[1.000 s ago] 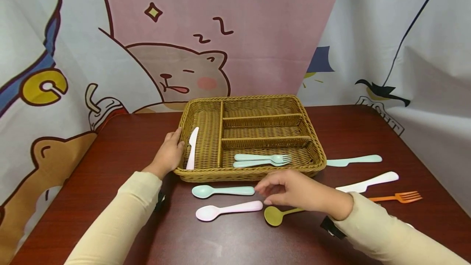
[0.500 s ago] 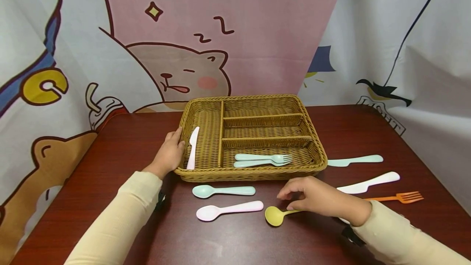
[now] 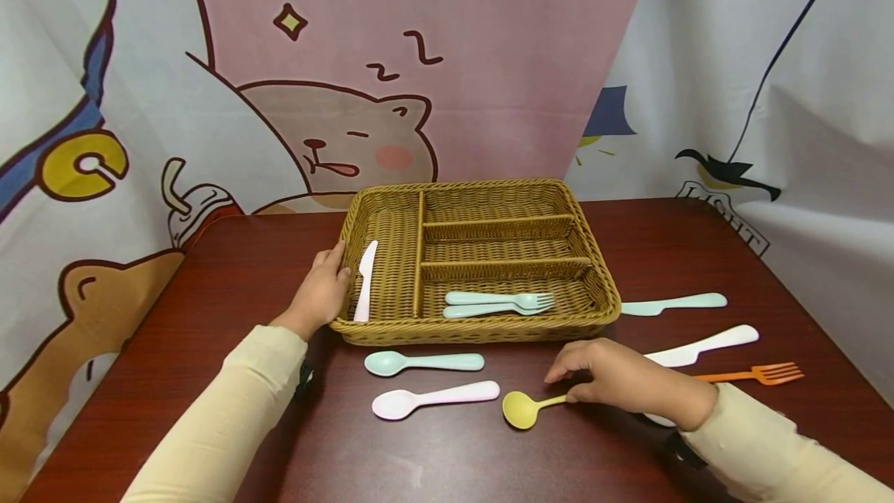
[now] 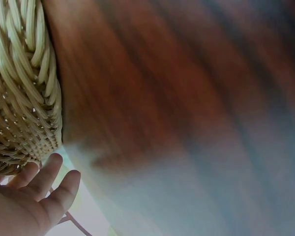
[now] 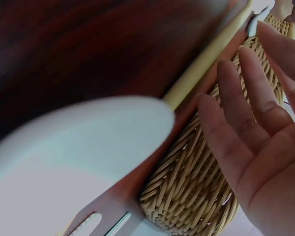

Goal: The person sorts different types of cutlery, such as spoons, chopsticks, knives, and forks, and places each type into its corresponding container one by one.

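Observation:
My left hand (image 3: 321,289) rests against the left side of a woven cutlery basket (image 3: 482,328), its fingers (image 4: 46,179) fairly straight in the left wrist view. My right hand (image 3: 621,379) is low over the table, fingers (image 5: 243,125) loosely extended and holding nothing. Its thumb is right at the handle of a yellow spoon (image 3: 520,410), whose handle end it hides in the head view. Left of it lie a pink spoon (image 3: 396,404) and a mint spoon (image 3: 387,363). In the basket are two mint forks (image 3: 482,299) and a pale pink knife (image 3: 365,283).
To the right lie a mint knife (image 3: 687,303), a white knife (image 3: 722,338) and an orange fork (image 3: 775,374). A pale rounded utensil end (image 5: 88,147) looms blurred in the right wrist view. A printed cloth (image 3: 503,60) hangs behind the table.
My right hand has moved right and slightly toward me, from beside the mint spoon's handle to the yellow spoon's handle. The left hand and basket stay put.

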`<state>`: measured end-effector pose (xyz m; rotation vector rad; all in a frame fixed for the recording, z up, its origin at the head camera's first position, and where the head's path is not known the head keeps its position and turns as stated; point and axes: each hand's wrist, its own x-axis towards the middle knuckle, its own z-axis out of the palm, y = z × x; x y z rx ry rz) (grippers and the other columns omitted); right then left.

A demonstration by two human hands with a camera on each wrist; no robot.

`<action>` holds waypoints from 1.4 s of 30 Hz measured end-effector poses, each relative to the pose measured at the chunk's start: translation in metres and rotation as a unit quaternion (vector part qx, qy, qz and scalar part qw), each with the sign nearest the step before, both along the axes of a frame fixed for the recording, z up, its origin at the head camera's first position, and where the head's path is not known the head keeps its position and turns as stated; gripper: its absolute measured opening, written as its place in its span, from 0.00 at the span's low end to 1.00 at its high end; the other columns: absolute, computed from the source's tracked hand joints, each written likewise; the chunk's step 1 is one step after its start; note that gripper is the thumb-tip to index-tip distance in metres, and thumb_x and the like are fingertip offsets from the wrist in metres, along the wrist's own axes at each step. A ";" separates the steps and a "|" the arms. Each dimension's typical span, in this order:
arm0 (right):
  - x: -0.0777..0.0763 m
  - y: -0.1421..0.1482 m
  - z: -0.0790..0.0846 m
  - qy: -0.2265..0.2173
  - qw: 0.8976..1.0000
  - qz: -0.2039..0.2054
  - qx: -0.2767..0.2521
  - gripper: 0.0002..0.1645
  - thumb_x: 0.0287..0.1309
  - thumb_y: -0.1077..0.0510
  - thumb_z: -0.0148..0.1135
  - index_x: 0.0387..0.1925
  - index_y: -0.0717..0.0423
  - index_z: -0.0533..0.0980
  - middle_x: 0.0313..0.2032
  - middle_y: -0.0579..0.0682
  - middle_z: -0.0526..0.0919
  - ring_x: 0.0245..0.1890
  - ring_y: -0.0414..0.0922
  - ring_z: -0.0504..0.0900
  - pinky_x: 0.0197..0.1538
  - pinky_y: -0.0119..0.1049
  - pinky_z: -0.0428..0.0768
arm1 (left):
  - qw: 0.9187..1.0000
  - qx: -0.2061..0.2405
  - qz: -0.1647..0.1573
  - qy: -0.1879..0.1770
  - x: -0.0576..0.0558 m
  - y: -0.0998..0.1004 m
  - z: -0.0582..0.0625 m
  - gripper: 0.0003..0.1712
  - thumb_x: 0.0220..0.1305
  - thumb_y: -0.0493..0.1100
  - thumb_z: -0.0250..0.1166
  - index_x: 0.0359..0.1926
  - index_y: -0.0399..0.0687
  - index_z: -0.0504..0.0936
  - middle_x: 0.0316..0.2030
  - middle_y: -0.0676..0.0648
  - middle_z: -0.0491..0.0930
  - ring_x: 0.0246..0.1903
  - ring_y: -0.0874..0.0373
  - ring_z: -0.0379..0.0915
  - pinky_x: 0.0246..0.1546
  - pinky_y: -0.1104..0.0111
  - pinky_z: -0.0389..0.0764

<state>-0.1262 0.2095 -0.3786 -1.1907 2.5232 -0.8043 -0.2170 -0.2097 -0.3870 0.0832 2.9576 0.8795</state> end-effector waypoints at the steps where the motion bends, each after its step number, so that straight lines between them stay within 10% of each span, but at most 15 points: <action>1: 0.000 0.001 -0.001 0.004 1.000 0.001 0.003 0.14 0.47 0.64 0.73 0.39 0.51 0.85 0.37 0.38 0.83 0.39 0.33 0.78 0.41 0.34 0.80 | 1.000 -0.001 0.000 0.000 0.000 0.000 0.000 0.33 0.77 0.42 0.40 0.76 0.39 0.41 0.69 0.32 0.51 0.66 0.36 0.56 0.66 0.47 0.59; 42: 0.003 0.011 -0.008 0.035 0.999 0.004 0.035 0.18 0.40 0.69 0.68 0.31 0.43 0.85 0.29 0.32 0.77 0.27 0.27 0.70 0.28 0.25 0.71 | 1.000 0.007 -0.002 0.002 0.002 0.001 0.002 0.33 0.76 0.41 0.40 0.76 0.38 0.42 0.68 0.31 0.51 0.66 0.36 0.56 0.66 0.47 0.59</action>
